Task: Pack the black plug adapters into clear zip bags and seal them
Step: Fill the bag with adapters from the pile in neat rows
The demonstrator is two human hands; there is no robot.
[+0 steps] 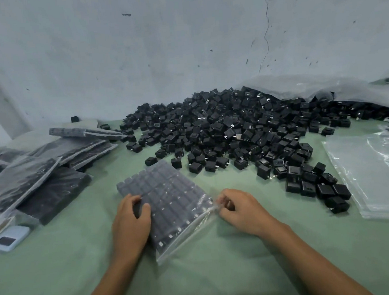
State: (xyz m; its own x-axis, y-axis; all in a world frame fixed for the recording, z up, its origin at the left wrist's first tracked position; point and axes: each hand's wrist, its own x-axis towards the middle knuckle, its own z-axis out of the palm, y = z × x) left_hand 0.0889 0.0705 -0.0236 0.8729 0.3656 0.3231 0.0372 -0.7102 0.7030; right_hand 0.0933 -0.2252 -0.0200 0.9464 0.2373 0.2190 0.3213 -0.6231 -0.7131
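While forearms (107, 286) reach forward, bag (169, 196) lies flat.
Left hand (130, 220) grips its edge; right hand (240, 208) pinches its corner.

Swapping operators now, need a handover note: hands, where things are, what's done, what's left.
Left hand holds the filled bag down at its near-left edge; right hand pinches its clear right edge.
Loose adapters heaped behind; empty bags at right; packed bags stacked at left.
Done: this bag filled in rows. Cannot tell whether it is sealed.
Left: finish the seal, stack it, bag the heap.
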